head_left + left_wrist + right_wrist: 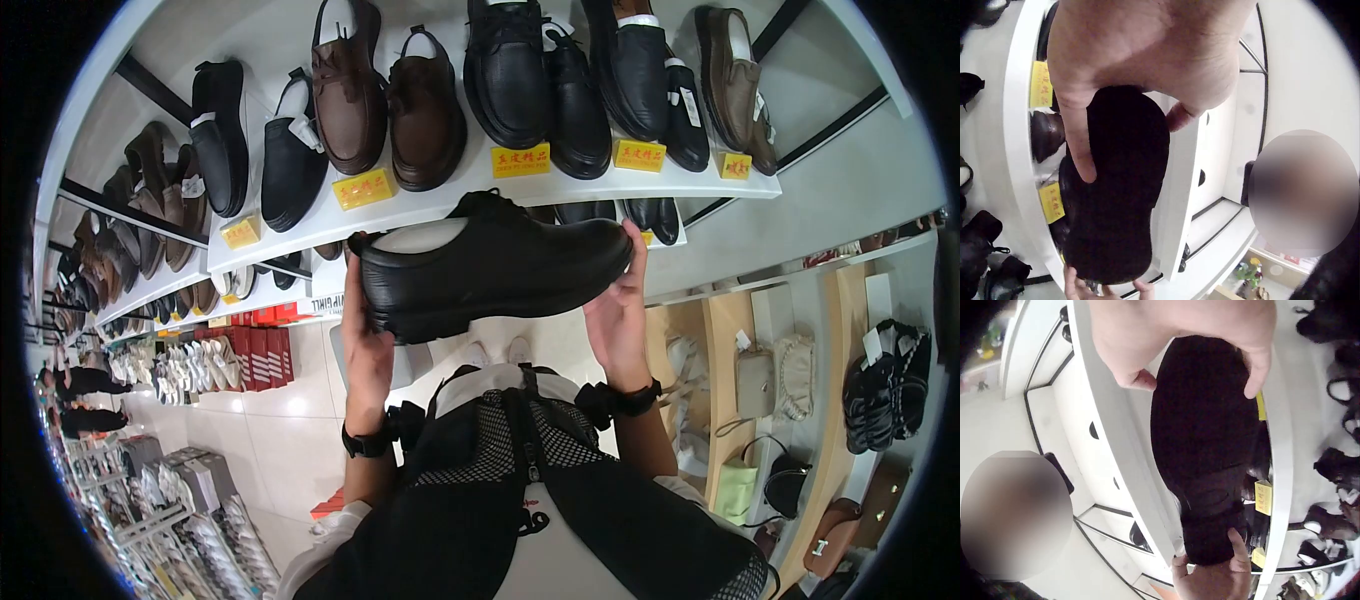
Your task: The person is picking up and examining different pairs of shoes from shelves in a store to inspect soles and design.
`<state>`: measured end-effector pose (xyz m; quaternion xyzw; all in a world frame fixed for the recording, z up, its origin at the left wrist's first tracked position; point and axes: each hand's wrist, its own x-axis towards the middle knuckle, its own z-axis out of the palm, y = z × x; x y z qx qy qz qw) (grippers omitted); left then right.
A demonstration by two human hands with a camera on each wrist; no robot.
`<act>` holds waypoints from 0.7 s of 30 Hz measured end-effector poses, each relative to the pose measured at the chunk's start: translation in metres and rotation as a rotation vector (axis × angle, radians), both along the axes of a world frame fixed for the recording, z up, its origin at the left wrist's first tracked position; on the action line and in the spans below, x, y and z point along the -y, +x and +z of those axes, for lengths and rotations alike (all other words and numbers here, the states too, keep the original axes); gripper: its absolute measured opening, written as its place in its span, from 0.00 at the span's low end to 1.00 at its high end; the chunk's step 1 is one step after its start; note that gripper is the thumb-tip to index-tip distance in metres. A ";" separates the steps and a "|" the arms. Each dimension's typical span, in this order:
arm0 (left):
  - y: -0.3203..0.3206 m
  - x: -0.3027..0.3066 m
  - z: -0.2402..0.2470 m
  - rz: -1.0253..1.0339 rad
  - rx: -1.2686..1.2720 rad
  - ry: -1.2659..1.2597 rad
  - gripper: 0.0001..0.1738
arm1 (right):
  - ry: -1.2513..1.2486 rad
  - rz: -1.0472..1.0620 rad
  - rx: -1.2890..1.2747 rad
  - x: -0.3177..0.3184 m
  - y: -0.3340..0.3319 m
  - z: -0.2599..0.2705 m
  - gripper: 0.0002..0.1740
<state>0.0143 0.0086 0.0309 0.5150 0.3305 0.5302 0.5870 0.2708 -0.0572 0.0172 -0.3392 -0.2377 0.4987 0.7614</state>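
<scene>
A black leather lace-up shoe (500, 268) is held up sideways in front of the person's body, just below the front edge of the display shelf. The left hand (368, 360) grips its heel end, the right hand (617, 325) its toe end. Both wrist views show the dark sole (1124, 181) facing the cameras. At the heel, the left thumb and fingers (1079, 137) wrap both sides. Around the toe, the right thumb and fingers (1259, 369) do the same. The shoe's upper is mostly hidden in the wrist views.
The white shelf (640, 190) bears black and brown shoes with yellow price cards (520, 160); a lower shelf holds more shoes. Bags (755, 383) stand on wooden shelving at the right. Red boxes (262, 357) and shoe racks are at the left, with two people (85, 385) farther off.
</scene>
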 end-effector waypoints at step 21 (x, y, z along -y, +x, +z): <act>-0.016 -0.017 -0.014 -0.244 0.444 -0.132 0.51 | 0.072 0.011 0.359 -0.003 0.006 0.008 0.37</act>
